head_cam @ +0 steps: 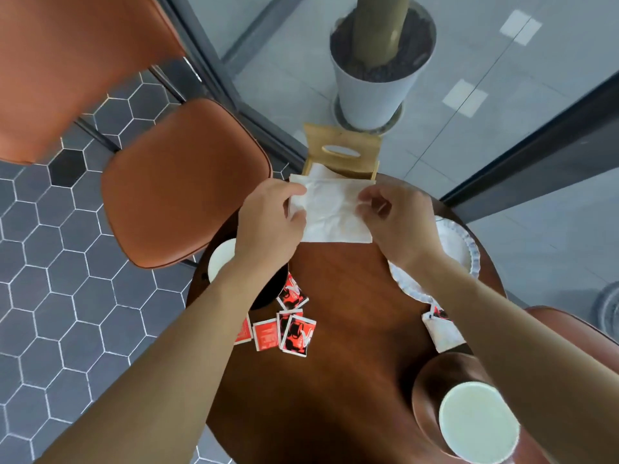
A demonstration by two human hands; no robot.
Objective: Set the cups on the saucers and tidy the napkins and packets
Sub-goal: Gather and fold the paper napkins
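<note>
Both hands hold one white napkin (335, 211) over the far side of the round wooden tabletop (351, 329), just in front of the wooden napkin holder (341, 154). The left hand (268, 216) pinches the napkin's left edge between thumb and fingers; the right hand (392, 216) pinches its right edge the same way. The napkin is a creased rectangle, its long axis running left to right across the view, its far edge overlapping the white napkins standing in the holder.

Red-and-black packets (288, 326) lie scattered at the near left, overlapping one another. One white cup (221, 262) stands at the left edge, partly hidden by the left forearm. A second white cup (475, 423) sits on a brown saucer (425, 396) at the near right. White ruffled paper doilies (462, 249) lie at the right, beneath the right forearm.
</note>
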